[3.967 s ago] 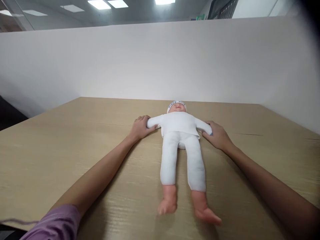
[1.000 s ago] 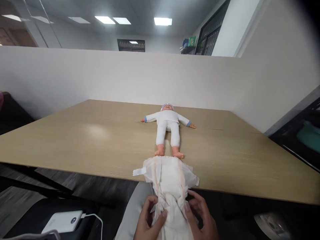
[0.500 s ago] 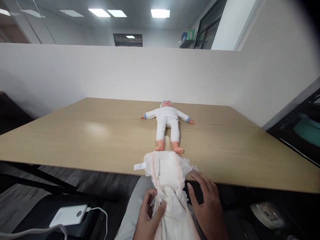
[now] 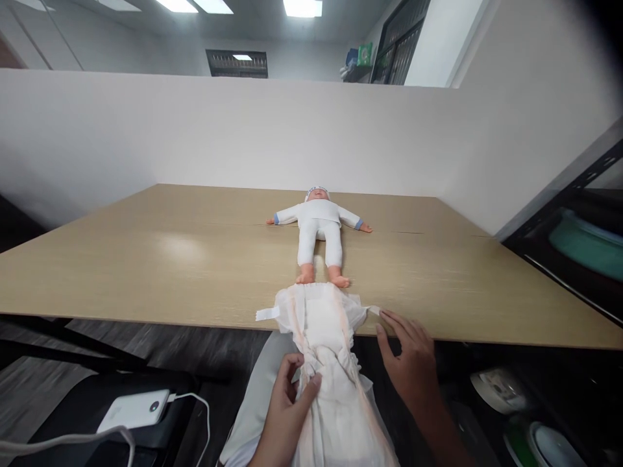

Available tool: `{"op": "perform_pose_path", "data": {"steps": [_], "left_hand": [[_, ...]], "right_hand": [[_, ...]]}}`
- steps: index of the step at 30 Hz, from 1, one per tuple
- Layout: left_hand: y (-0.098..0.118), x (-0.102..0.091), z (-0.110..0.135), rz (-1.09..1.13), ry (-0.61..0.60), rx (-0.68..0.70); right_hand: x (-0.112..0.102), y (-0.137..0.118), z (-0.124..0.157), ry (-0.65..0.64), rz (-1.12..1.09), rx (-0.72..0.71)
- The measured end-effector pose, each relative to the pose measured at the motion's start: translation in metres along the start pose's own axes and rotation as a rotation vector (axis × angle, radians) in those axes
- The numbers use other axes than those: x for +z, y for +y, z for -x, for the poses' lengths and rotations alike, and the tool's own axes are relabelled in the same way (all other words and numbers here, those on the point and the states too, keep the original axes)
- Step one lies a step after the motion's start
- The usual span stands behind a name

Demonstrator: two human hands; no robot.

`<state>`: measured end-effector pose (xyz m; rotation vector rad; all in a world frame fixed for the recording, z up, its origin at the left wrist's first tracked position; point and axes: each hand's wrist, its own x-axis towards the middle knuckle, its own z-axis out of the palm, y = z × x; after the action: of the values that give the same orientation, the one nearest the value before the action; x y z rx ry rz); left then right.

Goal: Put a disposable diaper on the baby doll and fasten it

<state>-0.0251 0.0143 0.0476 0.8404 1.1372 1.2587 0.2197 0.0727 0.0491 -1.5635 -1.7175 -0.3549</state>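
Observation:
An unfolded white diaper [image 4: 324,318] with peach-coloured edges lies partly on the table's front edge and hangs down over my lap. My left hand [image 4: 292,402] pinches its left side at the gathered middle, thumb on top and fingers partly hidden behind the edge. At the diaper's right wing, my right hand [image 4: 409,353] rests its outstretched fingertips at the end of the right fastening tab, thumb apart. On the other side, the left fastening tab [image 4: 267,314] sticks out flat. A baby doll [image 4: 318,227] in white clothes lies on its back beyond the diaper, feet towards me.
The wooden table [image 4: 195,272] runs back to a white partition wall [image 4: 219,136]. A white power bank [image 4: 134,410] with a cable lies on a black seat at the lower left. Right of the table stands a dark shelf holding a green item [image 4: 588,243].
My right hand has shifted outward along the diaper's right wing, and the right tab now extends to the side. My left hand keeps its hold. The view has tilted slightly down.

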Motion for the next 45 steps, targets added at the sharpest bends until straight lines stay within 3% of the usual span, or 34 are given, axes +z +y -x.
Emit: {"op": "perform_pose_path", "data": {"steps": [6,11,13,19,22,25,28,32,34,37,40,43,45], "left_hand": [[-0.003,-0.001,-0.002,0.018,0.013,-0.013],[-0.005,-0.001,-0.001,0.03,0.026,-0.015],[-0.005,-0.001,-0.001,0.03,0.039,-0.014],[-0.003,-0.001,0.005,-0.072,0.107,0.015],[0.003,-0.007,0.009,-0.17,0.126,0.046],[0.017,-0.022,0.003,-0.263,0.112,0.179],[0.042,-0.043,-0.03,-0.449,0.068,0.417],[0.086,-0.059,-0.118,-0.937,-0.032,0.798],[0.106,-0.053,-0.168,-1.209,-0.081,0.864],[0.128,-0.031,-0.228,-1.495,-0.125,0.845],[0.138,-0.003,-0.262,-1.649,-0.399,0.925],[0.137,0.02,-0.277,-1.693,-0.766,1.022],[0.133,0.029,-0.283,-1.657,-0.904,1.052]], "right_hand": [[-0.009,0.016,-0.011,0.014,-0.034,0.038],[-0.014,-0.013,-0.006,0.012,-0.137,0.087],[-0.015,-0.034,-0.008,-0.066,-0.21,0.032],[0.001,-0.089,-0.038,-0.469,-0.28,-0.201],[0.019,-0.096,-0.05,-0.58,-0.24,-0.268],[0.037,-0.091,-0.053,-0.601,-0.19,-0.286],[0.046,-0.085,-0.05,-0.589,-0.154,-0.28],[0.048,-0.085,-0.049,-0.568,-0.144,-0.274],[0.048,-0.088,-0.05,-0.566,-0.153,-0.279],[0.049,-0.091,-0.052,-0.589,-0.176,-0.313],[0.051,-0.089,-0.053,-0.631,-0.178,-0.323],[0.053,-0.085,-0.054,-0.66,-0.167,-0.318],[0.054,-0.083,-0.055,-0.667,-0.175,-0.33]]}}
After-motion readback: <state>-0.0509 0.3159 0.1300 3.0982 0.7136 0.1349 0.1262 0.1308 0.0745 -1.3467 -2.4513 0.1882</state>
